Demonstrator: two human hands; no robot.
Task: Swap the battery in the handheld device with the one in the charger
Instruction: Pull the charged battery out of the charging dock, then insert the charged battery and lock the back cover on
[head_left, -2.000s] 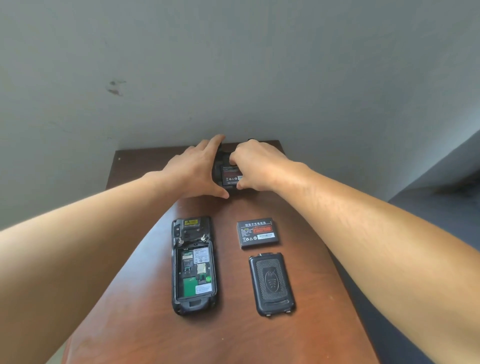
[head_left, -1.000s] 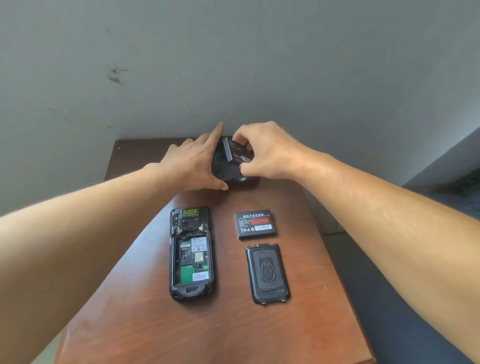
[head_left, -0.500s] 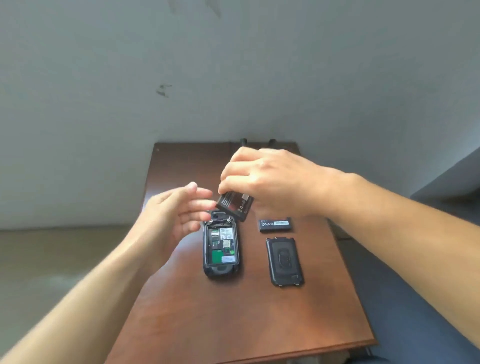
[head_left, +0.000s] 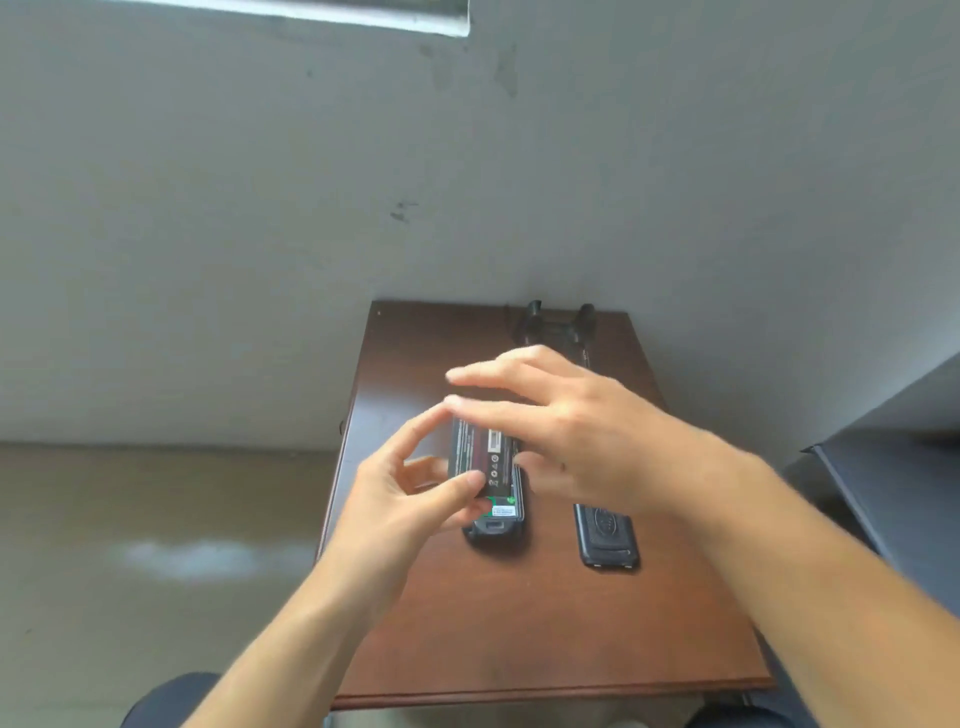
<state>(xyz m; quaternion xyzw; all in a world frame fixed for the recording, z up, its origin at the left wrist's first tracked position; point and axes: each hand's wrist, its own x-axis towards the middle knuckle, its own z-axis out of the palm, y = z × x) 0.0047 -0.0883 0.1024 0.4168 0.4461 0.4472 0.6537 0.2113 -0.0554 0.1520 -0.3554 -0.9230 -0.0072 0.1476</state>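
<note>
A small brown worktop (head_left: 519, 639) stands against a grey wall. A person leans over it with both bare arms reaching in.

The device (head_left: 494, 525) lies face down near the middle of the worktop, its back open. A battery (head_left: 480, 457) sits tilted over the open bay, label up, not yet flat. The left hand (head_left: 410, 499) pinches the battery's near end between thumb and forefinger. The right hand (head_left: 566, 421) hovers over its far end with fingers spread and loose; whether its thumb touches the battery cannot be told.

The back cover (head_left: 605, 535) lies just right of the device, towards the right edge. The charger (head_left: 558, 322) stands at the far edge by the wall, and appears empty. The other battery is hidden, probably under the right hand.

Likely risks: pressing the battery down while it is tilted or reversed could miss or bend the contacts; a slipping pinch could drop it onto the exposed board.

The battery label has a red band and small symbols, too blurred to read. No brand is legible.
</note>
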